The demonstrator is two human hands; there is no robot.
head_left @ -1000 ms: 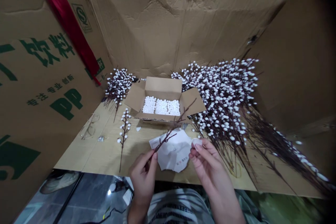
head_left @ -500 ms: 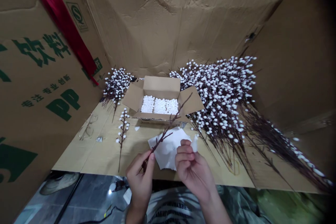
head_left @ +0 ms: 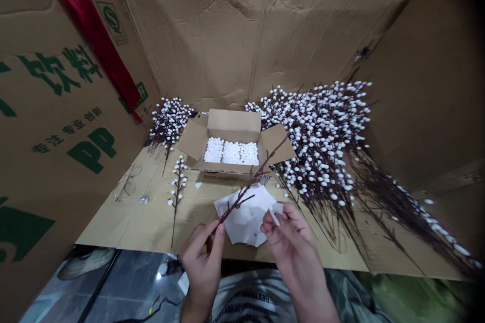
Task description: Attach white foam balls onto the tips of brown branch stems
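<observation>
My left hand (head_left: 202,257) is closed around the lower end of a bare brown artificial twig (head_left: 240,199), which slants up to the right with no white berries on it. My right hand (head_left: 293,242) pinches a small white bottle (head_left: 276,212), partly covered by the fingers. Beneath the twig lies a crumpled white sheet of paper (head_left: 246,217). Behind it stands an open cardboard box (head_left: 235,123) holding white foam berries (head_left: 232,152) in three sections.
A finished-looking berry twig (head_left: 177,186) lies on the left, with a berry bunch (head_left: 168,118) behind it. Many berry stems (head_left: 318,136) and bare twigs (head_left: 382,186) fill the right. Glasses (head_left: 129,181) lie far left. Cardboard walls (head_left: 208,35) enclose the table.
My right hand has turned and tilted the small white bottle, moving slightly right and lower. The twig in my left hand has swung a little to the right at its tip.
</observation>
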